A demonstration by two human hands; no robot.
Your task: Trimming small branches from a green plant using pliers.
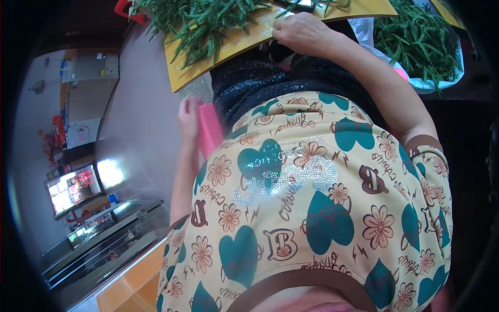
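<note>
My right hand [300,32] is at the near edge of a yellow tabletop [249,44]. Its fingers are curled and pressed together; anything inside them is too small or hidden to make out. Green artificial pine sprigs [208,26] lie piled on the tabletop to the left of this hand. Just beyond it sits a dark object [299,6], partly cut off by the frame. Low on my left side, my left hand [189,112] is smeared by motion, against a bright pink object [209,127]. A pale, see-through sheet-like thing [198,87] shows just above that hand.
At the right, a white bag [451,78] holds many more green sprigs [416,41], with a bit of pink showing beside it. Pale floor [140,93] runs along the left. Near the lower left are a cardboard box [132,286] and a dark glass-fronted cabinet [109,244].
</note>
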